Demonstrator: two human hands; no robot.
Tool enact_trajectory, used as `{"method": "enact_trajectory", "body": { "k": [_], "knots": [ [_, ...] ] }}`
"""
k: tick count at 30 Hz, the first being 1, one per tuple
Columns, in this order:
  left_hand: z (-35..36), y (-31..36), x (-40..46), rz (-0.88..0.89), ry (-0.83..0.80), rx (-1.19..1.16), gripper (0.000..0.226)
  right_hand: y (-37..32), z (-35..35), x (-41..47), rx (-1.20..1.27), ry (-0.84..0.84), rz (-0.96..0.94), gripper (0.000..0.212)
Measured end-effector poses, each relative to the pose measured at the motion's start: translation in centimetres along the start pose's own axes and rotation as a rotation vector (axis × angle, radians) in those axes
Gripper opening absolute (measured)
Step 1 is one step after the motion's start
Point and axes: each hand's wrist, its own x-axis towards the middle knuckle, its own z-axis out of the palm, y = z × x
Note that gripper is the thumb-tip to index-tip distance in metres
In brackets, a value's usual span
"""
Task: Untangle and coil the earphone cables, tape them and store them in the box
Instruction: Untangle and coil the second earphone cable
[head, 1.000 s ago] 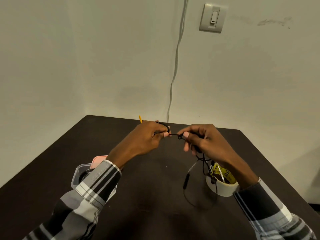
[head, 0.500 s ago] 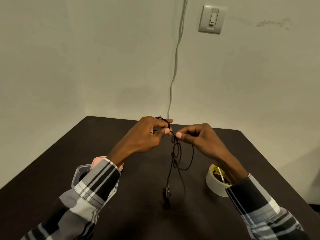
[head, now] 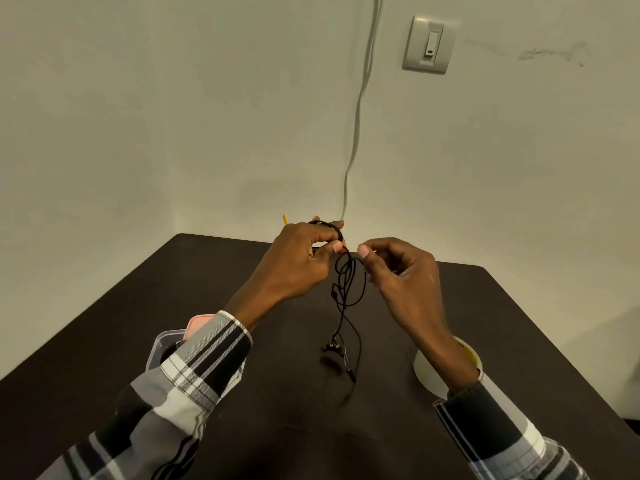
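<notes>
A thin black earphone cable (head: 348,289) hangs in loose loops between my hands above the dark table (head: 277,427). My left hand (head: 301,261) pinches its upper end, with a few turns wound round the fingers. My right hand (head: 398,271) is close to the right of the loops, fingers curled; whether its fingertips grip the cable is unclear. The earbuds (head: 333,347) dangle just above the table. A roll of pale tape (head: 429,372) stands under my right wrist. A clear plastic box (head: 156,351) with a pink lid (head: 195,323) sits at the left, partly hidden by my left sleeve.
A small yellow tip (head: 285,219) shows behind my left hand at the table's far edge. A grey cord (head: 356,116) runs down the wall behind. A wall switch (head: 428,45) is at the upper right. The table's right edge is near the tape roll.
The cable was stretched taut between both hands; now it hangs in loops from my left hand. My right hand came in toward the left hand. The earbuds swung from beside the tape to the middle.
</notes>
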Motion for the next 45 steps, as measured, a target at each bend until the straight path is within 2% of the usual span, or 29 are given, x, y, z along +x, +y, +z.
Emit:
{"method": "enact_trajectory", "body": {
  "k": [2,6,11,16,20,24,27,30,34,36,39,45],
  "knots": [
    [0.0,0.0,0.1,0.002,0.014,0.015,0.02,-0.1,0.3,-0.3,0.004,-0.064,0.015,0.012],
    [0.2,0.2,0.3,-0.028,0.014,0.024,0.016,-0.1,0.6,-0.5,-0.046,-0.153,0.041,0.042],
    [-0.1,0.5,0.4,-0.038,0.072,0.036,0.018,0.3,0.6,-0.5,0.012,-0.162,0.019,0.027],
    [-0.7,-0.2,0.4,-0.157,0.14,0.035,0.017,0.6,-0.5,-0.5,0.175,-0.134,0.0,0.02],
    [-0.8,-0.9,0.5,-0.212,0.193,0.023,0.017,0.9,-1.4,-0.5,0.377,-0.049,0.102,0.017],
    [-1.0,-1.4,0.4,-0.253,0.221,0.014,0.017,1.4,-2.6,-0.1,0.543,-0.069,0.239,0.019],
    [-1.1,-1.4,0.4,-0.283,0.259,0.017,0.017,2.4,-3.6,0.3,0.65,-0.198,0.303,0.031],
    [-1.3,-1.5,0.5,-0.304,0.295,0.025,0.017,3.6,-4.8,0.2,0.608,-0.459,0.291,0.044],
    [-1.5,-1.6,0.7,-0.319,0.327,0.019,0.017,3.6,-5.9,0.2,0.293,-0.762,0.249,0.025],
    [-1.5,-1.6,0.9,-0.326,0.339,0.015,0.017,3.6,-5.8,0.2,0.178,-0.826,0.247,0.02],
    [-1.7,-1.7,1.0,-0.337,0.37,0.008,0.016,3.7,-5.2,0.2,0.146,-0.718,0.27,0.025],
    [-2.9,-2.1,1.2,-0.386,0.497,0.066,0.017,5.2,-5.4,0.5,0.26,-0.192,0.35,0.016]
  ]
}}
